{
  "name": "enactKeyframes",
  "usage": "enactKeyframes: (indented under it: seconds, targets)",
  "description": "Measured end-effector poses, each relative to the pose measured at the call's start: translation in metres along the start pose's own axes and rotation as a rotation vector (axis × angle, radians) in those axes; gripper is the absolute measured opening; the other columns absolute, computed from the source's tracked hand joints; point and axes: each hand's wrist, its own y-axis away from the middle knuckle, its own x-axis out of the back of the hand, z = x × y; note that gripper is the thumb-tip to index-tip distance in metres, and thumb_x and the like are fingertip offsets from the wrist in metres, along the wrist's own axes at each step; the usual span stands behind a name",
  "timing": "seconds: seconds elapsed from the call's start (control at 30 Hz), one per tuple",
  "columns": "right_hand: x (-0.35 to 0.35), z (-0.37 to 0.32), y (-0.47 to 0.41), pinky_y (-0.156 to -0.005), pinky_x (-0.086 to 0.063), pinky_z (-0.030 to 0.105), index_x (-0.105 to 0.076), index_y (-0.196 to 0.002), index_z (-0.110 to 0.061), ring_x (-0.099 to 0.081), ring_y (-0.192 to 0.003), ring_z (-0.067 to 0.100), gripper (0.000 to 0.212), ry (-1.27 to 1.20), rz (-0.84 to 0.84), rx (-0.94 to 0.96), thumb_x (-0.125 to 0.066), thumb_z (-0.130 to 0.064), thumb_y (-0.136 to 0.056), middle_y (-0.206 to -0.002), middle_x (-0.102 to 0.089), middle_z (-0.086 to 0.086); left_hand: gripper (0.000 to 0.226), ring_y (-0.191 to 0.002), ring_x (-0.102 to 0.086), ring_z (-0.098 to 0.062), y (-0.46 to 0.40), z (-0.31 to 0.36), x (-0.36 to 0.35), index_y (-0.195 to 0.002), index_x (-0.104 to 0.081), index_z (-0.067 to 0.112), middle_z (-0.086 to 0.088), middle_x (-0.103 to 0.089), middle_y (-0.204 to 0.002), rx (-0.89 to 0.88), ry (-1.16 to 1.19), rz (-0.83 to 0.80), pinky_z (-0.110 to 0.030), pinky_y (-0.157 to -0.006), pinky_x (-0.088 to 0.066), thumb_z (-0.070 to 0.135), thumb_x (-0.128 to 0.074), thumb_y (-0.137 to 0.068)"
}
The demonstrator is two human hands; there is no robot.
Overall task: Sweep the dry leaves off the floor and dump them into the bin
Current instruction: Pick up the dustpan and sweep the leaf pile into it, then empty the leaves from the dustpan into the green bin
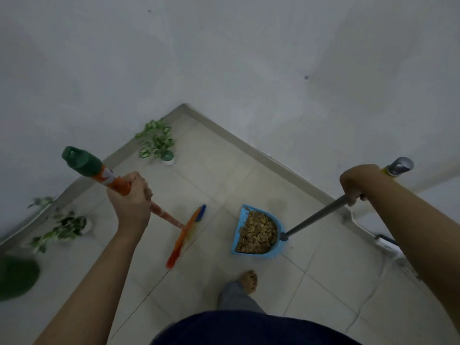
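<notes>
Fingers (139,188) of left hand (130,204) wrapped round orange broom handle (117,185), broom head (185,236) down on tiled floor (214,170) left of blue dustpan (258,232). Right hand (356,183) clamped on grey dustpan pole (316,216); dry leaves (257,232) heaped inside pan. Bare tiles between pan and skirting edge (249,145); potted plants (156,143) along left wall, bare foot (249,280) just behind pan.

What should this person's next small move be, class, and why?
Probably lift the blue dustpan by its grey handle with the right hand and carry it level toward the bin. The dry leaves already fill the pan, the floor around shows none, and the broom rests apart.
</notes>
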Motion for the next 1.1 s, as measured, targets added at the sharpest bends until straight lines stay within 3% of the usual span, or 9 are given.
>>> enactKeyframes:
  seconds: [0.07, 0.17, 0.3, 0.4, 0.47, 0.63, 0.83, 0.97, 1.1]
  targets:
    - [0.019, -0.035, 0.020, -0.056, -0.040, 0.016, -0.064, -0.113, -0.009, -0.049, -0.058, 0.007, 0.035, 0.043, 0.054, 0.030, -0.063, -0.031, -0.086, -0.066, -0.050, -0.005, 0.035, -0.038, -0.039, -0.001, 0.007, 0.011, 0.054, -0.045, -0.051, 0.028, 0.014, -0.044, -0.040, -0.030, -0.008, 0.118, -0.017, -0.040, -0.033, 0.011, -0.042, -0.075]
    - [0.045, -0.091, 0.051, -0.050, -0.037, 0.014, -0.063, -0.114, -0.008, -0.048, -0.053, 0.005, 0.036, 0.108, 0.125, 0.082, -0.063, -0.031, -0.086, -0.065, -0.051, -0.005, 0.020, -0.039, -0.040, -0.002, 0.025, 0.031, 0.133, -0.059, -0.044, 0.025, 0.012, -0.045, -0.042, -0.067, -0.021, 0.282, -0.021, -0.044, -0.036, 0.015, -0.044, -0.076]
    - [0.076, -0.171, 0.089, -0.053, -0.039, 0.015, -0.062, -0.117, -0.007, -0.053, -0.059, 0.007, 0.041, 0.182, 0.197, 0.163, -0.064, -0.033, -0.085, -0.068, -0.054, -0.005, 0.020, -0.036, -0.034, -0.008, 0.055, 0.054, 0.237, -0.051, -0.039, 0.025, 0.011, -0.039, -0.038, -0.137, -0.035, 0.478, -0.023, -0.042, -0.031, 0.017, -0.047, -0.068]
    - [0.100, -0.228, 0.112, -0.056, -0.042, 0.017, -0.064, -0.111, -0.008, -0.052, -0.056, 0.007, 0.037, 0.247, 0.245, 0.227, -0.065, -0.033, -0.084, -0.065, -0.056, -0.005, 0.031, -0.036, -0.036, -0.005, 0.082, 0.067, 0.296, -0.049, -0.044, 0.027, 0.012, -0.041, -0.038, -0.141, -0.053, 0.642, -0.021, -0.040, -0.031, 0.008, -0.044, -0.074]
    - [0.119, -0.266, 0.131, -0.060, -0.043, 0.019, -0.064, -0.101, -0.009, -0.052, -0.055, 0.008, 0.030, 0.289, 0.276, 0.272, -0.065, -0.033, -0.084, -0.063, -0.056, -0.004, 0.030, -0.037, -0.039, -0.001, 0.101, 0.074, 0.328, -0.058, -0.044, 0.025, 0.014, -0.045, -0.039, -0.141, -0.043, 0.769, -0.018, -0.040, -0.034, 0.005, -0.044, -0.080]
    - [0.180, -0.344, 0.186, -0.050, -0.037, 0.018, -0.062, -0.109, -0.003, -0.047, -0.050, 0.010, 0.034, 0.356, 0.327, 0.364, -0.062, -0.029, -0.086, -0.062, -0.054, 0.000, 0.032, -0.040, -0.042, 0.000, 0.132, 0.089, 0.392, -0.066, -0.039, 0.021, 0.016, -0.048, -0.043, -0.141, -0.086, 1.044, -0.015, -0.044, -0.038, 0.001, -0.043, -0.090]
    - [0.267, -0.417, 0.259, -0.037, -0.031, 0.015, -0.060, -0.093, -0.003, -0.037, -0.029, 0.009, 0.023, 0.486, 0.397, 0.460, -0.060, -0.026, -0.088, -0.041, -0.051, -0.002, 0.030, -0.043, -0.046, 0.001, 0.139, 0.106, 0.452, -0.069, -0.037, 0.023, 0.011, -0.049, -0.053, -0.189, -0.154, 1.301, -0.015, -0.047, -0.038, 0.001, -0.041, -0.089]
    - [0.318, -0.461, 0.295, -0.037, -0.029, 0.014, -0.058, -0.111, -0.003, -0.035, -0.029, 0.009, 0.032, 0.534, 0.444, 0.496, -0.058, -0.026, -0.089, -0.057, -0.052, 0.004, 0.032, -0.042, -0.047, 0.003, 0.126, 0.114, 0.484, -0.072, -0.034, 0.025, 0.024, -0.053, -0.046, -0.212, -0.168, 1.411, -0.014, -0.048, -0.038, 0.000, -0.038, -0.090]
    - [0.353, -0.505, 0.319, -0.038, -0.028, 0.015, -0.058, -0.107, -0.005, -0.034, -0.031, 0.011, 0.028, 0.541, 0.488, 0.547, -0.059, -0.026, -0.088, -0.056, -0.051, 0.004, 0.032, -0.044, -0.046, 0.003, 0.107, 0.120, 0.511, -0.077, -0.033, 0.026, 0.011, -0.051, -0.061, -0.235, -0.158, 1.490, -0.013, -0.050, -0.038, -0.001, -0.037, -0.093]
